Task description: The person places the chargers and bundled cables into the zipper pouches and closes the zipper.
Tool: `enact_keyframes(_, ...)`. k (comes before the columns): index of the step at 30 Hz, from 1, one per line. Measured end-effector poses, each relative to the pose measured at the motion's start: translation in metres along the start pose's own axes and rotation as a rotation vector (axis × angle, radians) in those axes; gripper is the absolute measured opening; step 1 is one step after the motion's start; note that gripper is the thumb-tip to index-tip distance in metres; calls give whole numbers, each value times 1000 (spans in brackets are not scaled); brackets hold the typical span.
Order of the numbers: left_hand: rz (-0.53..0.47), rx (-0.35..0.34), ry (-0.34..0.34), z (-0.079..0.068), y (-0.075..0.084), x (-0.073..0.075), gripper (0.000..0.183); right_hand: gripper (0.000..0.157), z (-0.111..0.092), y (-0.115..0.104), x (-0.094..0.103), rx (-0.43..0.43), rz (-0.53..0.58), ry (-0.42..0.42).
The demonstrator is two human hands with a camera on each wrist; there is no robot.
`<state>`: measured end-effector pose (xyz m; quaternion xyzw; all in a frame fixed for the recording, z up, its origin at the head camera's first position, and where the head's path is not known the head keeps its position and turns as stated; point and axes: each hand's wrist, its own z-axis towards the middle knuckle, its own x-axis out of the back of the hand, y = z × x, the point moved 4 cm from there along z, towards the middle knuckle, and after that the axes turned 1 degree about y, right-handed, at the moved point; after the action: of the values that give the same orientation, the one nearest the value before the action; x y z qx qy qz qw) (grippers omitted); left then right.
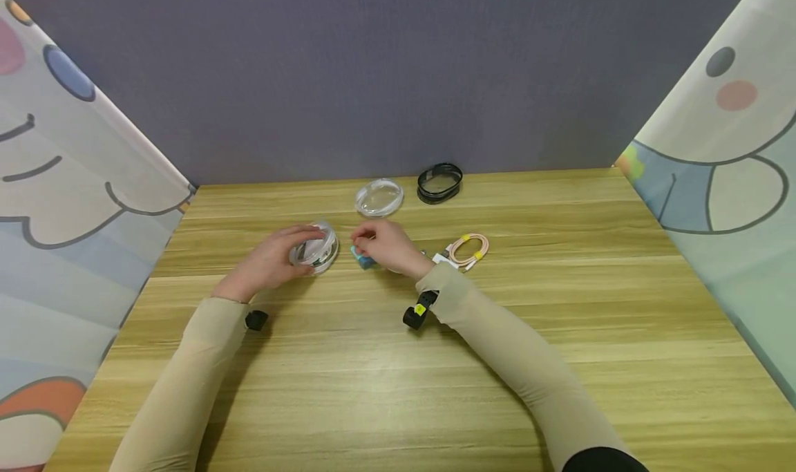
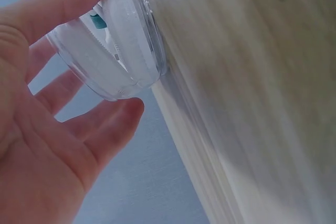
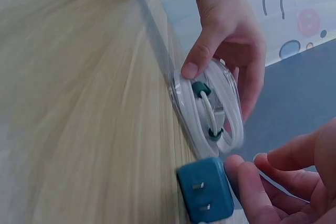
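Observation:
My left hand (image 1: 271, 261) grips a clear round case with a white rim (image 1: 325, 251), thumb on one side and fingers on the other. A white cable (image 3: 208, 111) with green ties lies inside the case, as the right wrist view shows. Beside it on the table sits a teal plug adapter (image 3: 206, 190), its two metal prongs facing the right wrist camera. The right hand (image 1: 392, 247) is at the adapter, with loosely bent fingers; its fingertips (image 3: 234, 162) are right at the adapter's side, and a gap shows between thumb and fingers.
Behind the hands lie a second clear round case with a white rim (image 1: 379, 197) and a coiled black cable (image 1: 439, 184). Right of the right hand, a coiled pinkish cable (image 1: 470, 250) with yellow ties lies by a white block (image 1: 443, 258). A dark panel (image 1: 398, 78) closes off the table's back.

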<state>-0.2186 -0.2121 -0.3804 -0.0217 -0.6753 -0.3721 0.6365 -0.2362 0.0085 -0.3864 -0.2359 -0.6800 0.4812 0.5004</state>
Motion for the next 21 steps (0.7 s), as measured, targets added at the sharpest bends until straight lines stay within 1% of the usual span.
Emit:
enact_keyframes(4,17,-40,8,-1,3,-1,65,23,-2,5,6,-4,23,4)
enact_keyframes(7,55,-67,15,-1,6,-3,62,22,-4,7,10,-6,14,13)
enact_keyframes(9,94,-68,14,0,8,-5,61,21,-6,8,13,-5,2,18)
enact_keyframes(14,186,-28,22,3,15,-8,55,19,-12,8,18,5,-29,30)
enact_keyframes(17,211,18,61,6,18,-10,49,18,-14,9,21,3,-33,35)
enact_keyframes(21,214,100,112,10,23,-11,43,19,-16,11,23,-2,-32,36)
